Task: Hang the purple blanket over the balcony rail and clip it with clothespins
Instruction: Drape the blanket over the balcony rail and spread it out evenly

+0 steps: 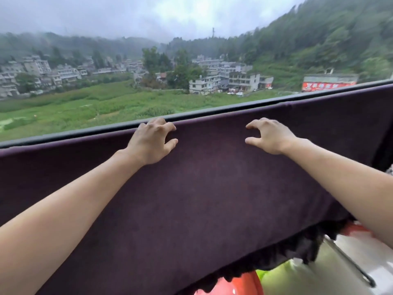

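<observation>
The dark purple blanket [212, 184] is draped over the balcony rail [85, 129], which runs from lower left to upper right. Its frilled black hem hangs at the lower right. My left hand [151, 141] rests on the blanket's top fold near the rail, fingers curled against the cloth. To its right, my right hand [270, 135] hovers just at the fold with fingers and thumb spread apart, holding nothing. No clothespins are visible.
Beyond the rail lie green fields, buildings and wooded hills far below. Under the blanket's hem at the lower right I see orange [240, 284] and green [276, 279] objects and a thin dark rod [350, 265] across a pale floor.
</observation>
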A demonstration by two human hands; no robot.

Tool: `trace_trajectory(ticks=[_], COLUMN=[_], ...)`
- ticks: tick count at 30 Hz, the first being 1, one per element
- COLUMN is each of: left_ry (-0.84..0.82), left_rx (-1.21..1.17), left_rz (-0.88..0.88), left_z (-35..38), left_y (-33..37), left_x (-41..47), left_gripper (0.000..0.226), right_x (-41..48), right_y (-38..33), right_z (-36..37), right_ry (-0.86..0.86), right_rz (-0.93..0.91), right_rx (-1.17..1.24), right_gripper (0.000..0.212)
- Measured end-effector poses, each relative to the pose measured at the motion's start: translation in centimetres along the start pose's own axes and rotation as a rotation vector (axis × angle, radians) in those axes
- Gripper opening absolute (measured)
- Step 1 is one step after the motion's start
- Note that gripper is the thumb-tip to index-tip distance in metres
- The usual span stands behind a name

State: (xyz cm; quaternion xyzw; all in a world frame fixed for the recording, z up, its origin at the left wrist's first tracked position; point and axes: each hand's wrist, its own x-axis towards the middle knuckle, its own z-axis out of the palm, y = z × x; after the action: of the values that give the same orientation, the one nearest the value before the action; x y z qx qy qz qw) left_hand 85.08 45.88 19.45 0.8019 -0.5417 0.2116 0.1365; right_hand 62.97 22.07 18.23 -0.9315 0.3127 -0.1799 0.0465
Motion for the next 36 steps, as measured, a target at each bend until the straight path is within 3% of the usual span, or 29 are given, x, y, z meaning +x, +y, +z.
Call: trace_trajectory(ticks=[6,14,27,36], left_ry=[-0.048,0.020,0.049,0.071], left_rx=[-0.057,-0.152,-0.161,-0.129], left_rz=[0.047,0.216,0.417,0.389], left_z=[4.2,7.8,13.7,20.9], left_y=[12.6,25.6,41.7,53.3], left_x=[5.2,12.4,28.0,37.8], left_gripper=[0.049,0.048,0.048,0.047], right_x=[-6.7,-10.5,-8.9,-3.4], right_y=[13.2,26.5,45.1,62.1], right_z=[-2.8,-5.0,-6.7,-7.5], right_ry=[-0.027,0.003,0.106,0.236], right_rz=[0.204,0.440,0.734,0.768], right_rx=[0.017,0.053,0.056,0.107], right_gripper=[0.051,0.054,0.051,0.041])
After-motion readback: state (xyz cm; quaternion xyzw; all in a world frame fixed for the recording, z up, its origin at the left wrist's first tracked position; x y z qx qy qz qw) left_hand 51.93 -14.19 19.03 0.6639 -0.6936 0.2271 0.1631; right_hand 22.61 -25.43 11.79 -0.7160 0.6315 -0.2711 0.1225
